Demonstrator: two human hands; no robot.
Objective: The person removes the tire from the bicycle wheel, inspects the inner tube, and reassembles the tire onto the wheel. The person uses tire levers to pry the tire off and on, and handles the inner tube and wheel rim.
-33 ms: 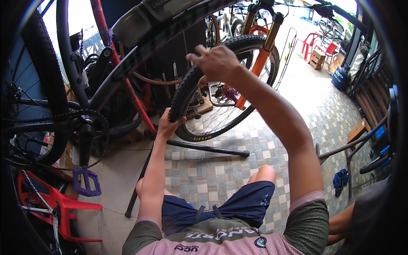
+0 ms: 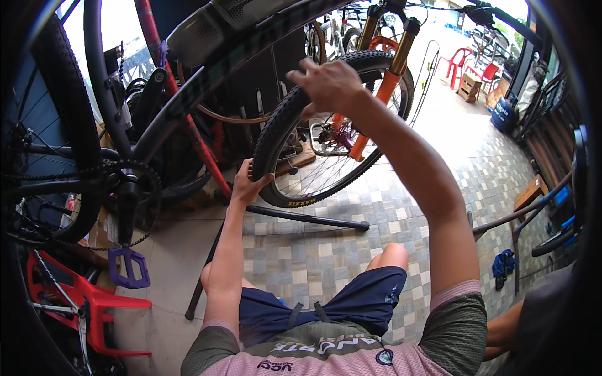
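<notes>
The front wheel of a bicycle hangs in an orange fork [image 2: 384,94], its black knobbly tyre [image 2: 267,135] facing me. My left hand [image 2: 248,183] grips the tyre low on its left side, thumb toward the rim and fingers round the outer side. Higher up, my right hand [image 2: 333,89] reaches over the tyre, thumb on the near side and fingers across the tread; it covers that stretch of tyre. Thin spokes and a purple hub [image 2: 342,139] show inside the wheel.
The dark bicycle frame [image 2: 188,94] crosses above, with a crank and purple pedal [image 2: 129,268] at left. A red stand post [image 2: 200,147] and black stand leg [image 2: 307,219] are close by. A red stool [image 2: 103,313] lies lower left. Another person's arm [image 2: 505,329] shows lower right.
My right hand has shifted a little to the right and down along the upper tyre. My left hand stays at nearly the same place on the tyre.
</notes>
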